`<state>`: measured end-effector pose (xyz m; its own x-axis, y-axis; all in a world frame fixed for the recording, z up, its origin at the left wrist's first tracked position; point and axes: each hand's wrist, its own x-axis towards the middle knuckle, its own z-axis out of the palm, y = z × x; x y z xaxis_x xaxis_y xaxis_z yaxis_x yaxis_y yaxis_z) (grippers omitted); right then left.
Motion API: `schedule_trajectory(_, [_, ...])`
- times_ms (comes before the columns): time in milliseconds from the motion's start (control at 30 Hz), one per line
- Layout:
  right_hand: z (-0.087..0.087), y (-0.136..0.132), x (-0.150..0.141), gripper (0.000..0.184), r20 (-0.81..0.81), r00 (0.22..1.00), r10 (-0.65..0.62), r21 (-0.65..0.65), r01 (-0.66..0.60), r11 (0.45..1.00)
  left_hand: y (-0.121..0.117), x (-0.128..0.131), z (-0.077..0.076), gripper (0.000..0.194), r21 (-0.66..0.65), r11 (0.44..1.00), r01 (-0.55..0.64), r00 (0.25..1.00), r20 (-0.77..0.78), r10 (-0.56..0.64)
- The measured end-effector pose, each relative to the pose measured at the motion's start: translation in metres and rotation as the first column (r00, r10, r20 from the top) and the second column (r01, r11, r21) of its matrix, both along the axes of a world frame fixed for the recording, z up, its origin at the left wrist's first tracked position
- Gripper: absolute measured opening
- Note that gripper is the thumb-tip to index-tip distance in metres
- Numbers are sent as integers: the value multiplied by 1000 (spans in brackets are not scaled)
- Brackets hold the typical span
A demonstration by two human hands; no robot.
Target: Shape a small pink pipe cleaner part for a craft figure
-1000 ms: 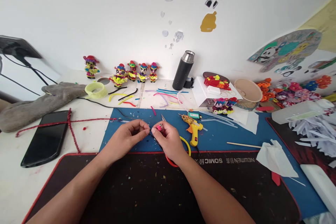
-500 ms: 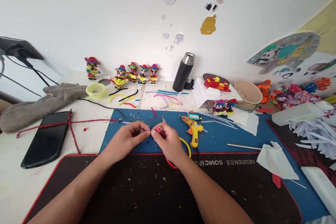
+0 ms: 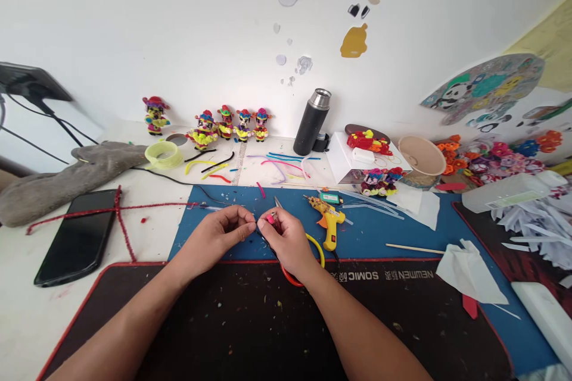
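Both hands meet over the blue mat (image 3: 375,232) at the table's middle. My left hand (image 3: 218,235) is closed in a pinch on a thin dark strand that runs toward the right hand. My right hand (image 3: 288,238) is closed around a small pink and red craft piece (image 3: 270,219), thumb and forefinger pressed on it. Scissors (image 3: 308,256) with a yellow and a red handle loop lie under the right hand, blade tip poking out above it. A yellow glue gun (image 3: 329,220) lies just right of the hands.
A black mat (image 3: 250,321) lies in front. A phone (image 3: 78,238) and red pipe cleaners (image 3: 120,214) sit at left. Small figures (image 3: 226,122), a dark flask (image 3: 311,122), a white box (image 3: 346,161), a bowl (image 3: 422,153) and paper scraps (image 3: 469,268) fill the back and right.
The hands have stayed together, only the fingers shifting slightly on the small piece. The view has moved a little.
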<state>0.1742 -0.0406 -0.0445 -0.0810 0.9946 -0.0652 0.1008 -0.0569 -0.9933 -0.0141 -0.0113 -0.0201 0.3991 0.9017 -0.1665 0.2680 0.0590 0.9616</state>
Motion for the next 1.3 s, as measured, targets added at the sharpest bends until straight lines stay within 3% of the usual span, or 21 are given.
schedule_trajectory(567, [2,0,-1,19,21,1000,7,17,-7,1000,-1,-2,-4,33,-32,999,-18,998,54,20])
schedule_trajectory(1033, [2,0,-1,22,-11,1000,3,10,-3,1000,-4,2,-4,29,68,996,-56,998,-4,56])
schedule_trajectory(1300, [2,-1,-1,21,-17,1000,20,17,-20,1000,-3,1,-3,32,61,997,-54,998,-16,55])
